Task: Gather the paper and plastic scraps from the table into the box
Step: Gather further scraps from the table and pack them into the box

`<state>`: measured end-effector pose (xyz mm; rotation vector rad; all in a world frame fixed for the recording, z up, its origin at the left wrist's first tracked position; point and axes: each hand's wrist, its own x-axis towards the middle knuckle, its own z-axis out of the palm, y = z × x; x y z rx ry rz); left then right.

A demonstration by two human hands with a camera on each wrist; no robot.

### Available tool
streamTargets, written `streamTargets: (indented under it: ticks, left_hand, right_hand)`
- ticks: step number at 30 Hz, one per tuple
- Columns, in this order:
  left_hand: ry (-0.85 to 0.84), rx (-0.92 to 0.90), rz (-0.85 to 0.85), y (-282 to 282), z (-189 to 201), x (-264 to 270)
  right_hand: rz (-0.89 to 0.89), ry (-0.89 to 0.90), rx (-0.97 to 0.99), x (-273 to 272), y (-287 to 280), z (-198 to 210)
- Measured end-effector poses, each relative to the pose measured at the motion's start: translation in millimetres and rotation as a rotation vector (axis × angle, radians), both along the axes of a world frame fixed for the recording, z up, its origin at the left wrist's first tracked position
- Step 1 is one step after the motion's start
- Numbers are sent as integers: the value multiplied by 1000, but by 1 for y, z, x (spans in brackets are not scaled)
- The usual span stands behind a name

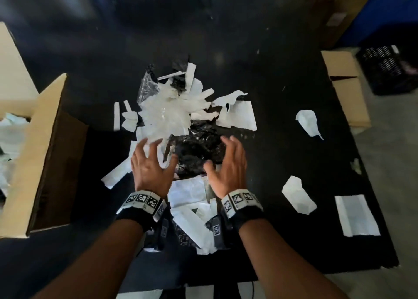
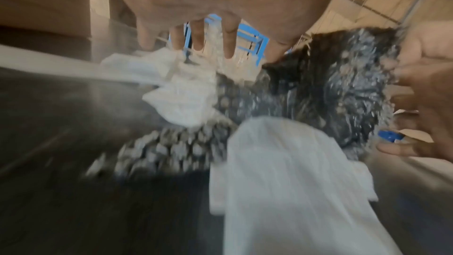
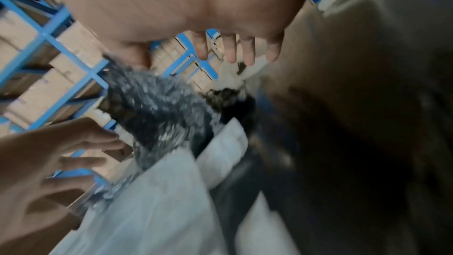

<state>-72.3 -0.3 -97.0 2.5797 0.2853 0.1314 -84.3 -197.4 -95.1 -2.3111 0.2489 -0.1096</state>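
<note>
A heap of white paper scraps (image 1: pixel 172 111) mixed with crumpled black plastic (image 1: pixel 199 147) and clear plastic (image 1: pixel 148 86) lies mid-table. My left hand (image 1: pixel 151 160) hovers with spread fingers over the heap's near left side. My right hand (image 1: pixel 228 163) is spread at the near right side of the black plastic (image 2: pixel 331 88). Neither hand holds anything. The open cardboard box (image 1: pixel 43 154) stands at the table's left edge. In the blurred wrist views, spread fingers (image 2: pixel 196 36) and fingers (image 3: pixel 235 49) hang above black plastic (image 3: pixel 161 108) and white paper (image 2: pixel 294 181).
Loose white scraps lie apart on the right: one scrap (image 1: pixel 307 121), another scrap (image 1: pixel 298 194) and a rectangular sheet (image 1: pixel 356 215). More paper (image 1: pixel 190 212) lies between my wrists. Cardboard (image 1: pixel 343 81) and a black crate (image 1: pixel 386 70) sit beyond the dark table's (image 1: pixel 248 38) right edge.
</note>
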Motion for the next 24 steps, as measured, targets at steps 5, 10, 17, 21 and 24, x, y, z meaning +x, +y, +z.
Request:
streamTargets:
  ticks: [5, 10, 17, 21, 24]
  left_hand:
    - [-62, 67, -19, 8, 34, 54]
    - [303, 148, -214, -1, 30, 121]
    - [680, 74, -398, 18, 5, 115]
    - [752, 223, -503, 27, 6, 86]
    - [670, 343, -483, 25, -6, 63]
  right_hand:
    - [368, 102, -250, 36, -1, 19]
    - [620, 233, -503, 100, 29, 16]
    - [771, 372, -655, 159, 40, -4]
    - [824, 449, -711, 164, 43, -5]
    - [862, 459, -689, 157, 41, -2]
